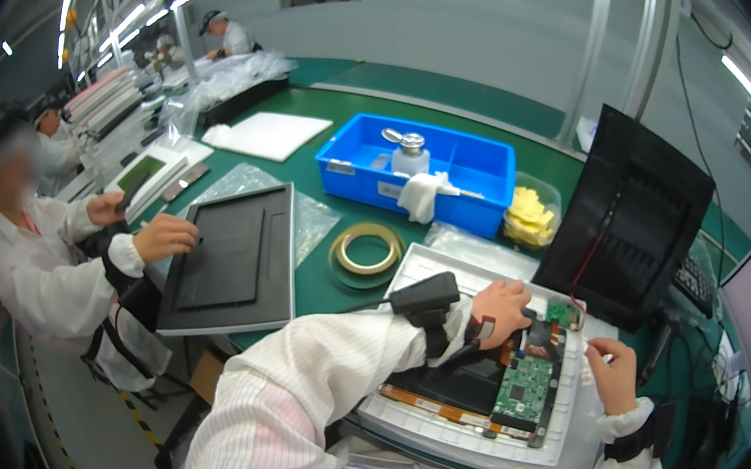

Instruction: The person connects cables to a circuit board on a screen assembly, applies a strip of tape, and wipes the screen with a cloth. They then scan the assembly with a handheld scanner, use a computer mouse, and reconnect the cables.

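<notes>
My left hand (501, 309) rests with curled fingers on the dark inside of an opened device lying in a white foam tray (464, 430), close to a small green board (561, 313). A black unit (424, 297) is strapped to that forearm. My right hand (612, 373) sits at the tray's right edge, fingers bent, pinching something too small to make out. A larger green circuit board (524, 390) lies between the two hands. A black back cover (637, 218) stands tilted behind the tray.
A blue bin (476, 167) holds a metal-topped bottle (410, 153) and a white cloth. A tape roll (366, 250) and a tub of yellow pieces (530, 217) lie nearby. On the left, a co-worker's hand (164, 236) rests on a dark panel (234, 260).
</notes>
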### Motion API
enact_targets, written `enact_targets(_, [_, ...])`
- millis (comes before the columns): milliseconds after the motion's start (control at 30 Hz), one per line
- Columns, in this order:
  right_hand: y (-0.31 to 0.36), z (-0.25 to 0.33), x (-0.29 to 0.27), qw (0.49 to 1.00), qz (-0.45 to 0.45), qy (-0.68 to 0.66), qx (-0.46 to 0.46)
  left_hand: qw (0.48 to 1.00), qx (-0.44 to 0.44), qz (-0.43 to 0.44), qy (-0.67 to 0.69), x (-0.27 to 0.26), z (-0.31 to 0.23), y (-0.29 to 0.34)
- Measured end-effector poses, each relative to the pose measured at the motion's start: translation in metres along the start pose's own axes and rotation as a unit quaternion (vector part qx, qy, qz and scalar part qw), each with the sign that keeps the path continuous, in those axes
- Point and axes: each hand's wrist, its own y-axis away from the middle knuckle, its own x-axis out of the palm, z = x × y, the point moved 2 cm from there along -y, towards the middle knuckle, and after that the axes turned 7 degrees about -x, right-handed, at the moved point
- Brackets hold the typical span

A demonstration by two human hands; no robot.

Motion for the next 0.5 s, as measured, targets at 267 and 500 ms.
enact_targets(267, [0.0001, -0.0009, 0.0029, 1.0, 0.003, -0.001, 0.008, 1.0, 0.005, 0.026, -0.002, -0.0001, -0.0008, -0.0052])
enact_targets(500, [0.0014, -0.0029, 0.0013, 1.0, 0.006, 0.006, 0.009, 0.999, 0.006, 0.045, -0.029, 0.0043, -0.0014, -0.0076])
